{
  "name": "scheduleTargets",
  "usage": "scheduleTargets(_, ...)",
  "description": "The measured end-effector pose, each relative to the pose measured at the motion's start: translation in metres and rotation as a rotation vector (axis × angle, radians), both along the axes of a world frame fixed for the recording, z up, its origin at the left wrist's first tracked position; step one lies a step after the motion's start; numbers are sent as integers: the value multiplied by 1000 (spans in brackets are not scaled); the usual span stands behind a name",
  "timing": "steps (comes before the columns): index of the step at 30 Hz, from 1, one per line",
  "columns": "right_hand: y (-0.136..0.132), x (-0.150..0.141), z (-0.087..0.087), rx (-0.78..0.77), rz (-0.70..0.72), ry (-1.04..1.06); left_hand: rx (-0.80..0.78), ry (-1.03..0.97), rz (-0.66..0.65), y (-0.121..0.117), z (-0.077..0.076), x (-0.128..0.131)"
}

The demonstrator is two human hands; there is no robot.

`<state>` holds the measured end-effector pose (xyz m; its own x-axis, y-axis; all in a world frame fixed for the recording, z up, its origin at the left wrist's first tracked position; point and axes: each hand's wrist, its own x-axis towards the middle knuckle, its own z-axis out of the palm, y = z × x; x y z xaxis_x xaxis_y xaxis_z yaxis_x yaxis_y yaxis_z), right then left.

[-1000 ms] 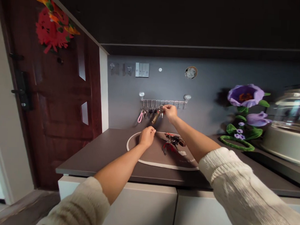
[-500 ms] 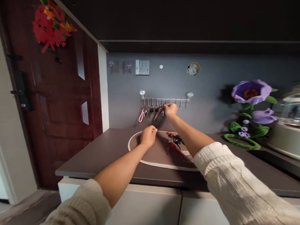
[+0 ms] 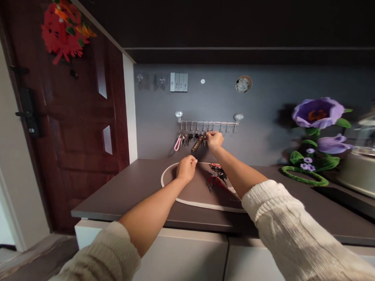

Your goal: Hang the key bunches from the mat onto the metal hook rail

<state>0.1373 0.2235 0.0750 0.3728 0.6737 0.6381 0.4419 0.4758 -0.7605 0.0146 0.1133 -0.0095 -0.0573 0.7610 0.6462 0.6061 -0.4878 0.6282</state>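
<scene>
A clear hook rail is fixed to the grey back wall, and several bunches of keys hang from its left part. One of them has a pink loop strap. My right hand is closed at the rail, its fingertips pinching a bunch of keys just under the hooks. Close by hangs a brown tag with lettering, tilted. Lower down, my left hand is held over the mat, thumb and fingers pressed together; whatever they may hold is too small to make out.
Below lies a brown mat with a pale rim, bearing a heap of keys with red and black parts. Purple fabric flowers and a glass-domed appliance stand at the right. A dark red door is on the left.
My right hand has brought the keys up to the hooks; their ring, visible in its fingers earlier, is now mostly hidden. My left hand has barely moved. The view has shifted slightly.
</scene>
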Motion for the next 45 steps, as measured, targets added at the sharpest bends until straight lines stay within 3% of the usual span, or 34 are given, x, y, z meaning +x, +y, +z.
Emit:
scheduleTargets(13, -5, 4, -4, -28, 20, 12, -8, -11, -10, 2, 0, -1)
scheduleTargets(30, -63, 23, 10, -22, 252, 51, 65, 7, -48, -11, 4, -4)
scheduleTargets(38, -99, 34, -15, -98, 372, 15, -30, -18, -98, -22, 8, 12)
scheduleTargets(45, -112, 55, -50, -125, 354, -98, -41, -2, -105, -27, 9, 29)
